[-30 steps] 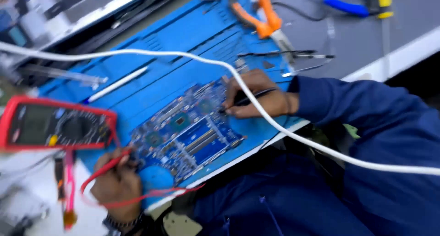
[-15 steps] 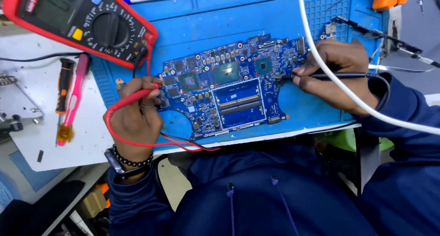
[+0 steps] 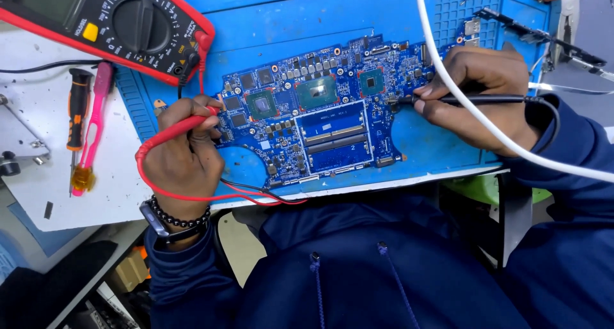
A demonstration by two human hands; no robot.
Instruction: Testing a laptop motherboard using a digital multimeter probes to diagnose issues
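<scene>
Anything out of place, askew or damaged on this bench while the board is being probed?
Only one oddity: a white cable drapes diagonally across the blue mat, passing over the right hand that holds the black probe. The circuit board lies flat with no visible damage; the left hand holds the red probe at its left edge.

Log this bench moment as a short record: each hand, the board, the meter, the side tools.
left hand: holds red probe, tip at the board's left edge
right hand: holds black probe, tip on the board's right part
circuit board: blue, flat on blue mat
multimeter: red and black, at the mat's upper left
white cable: crosses over the right hand
screwdrivers: one orange and black, one pink, left of the mat
</scene>
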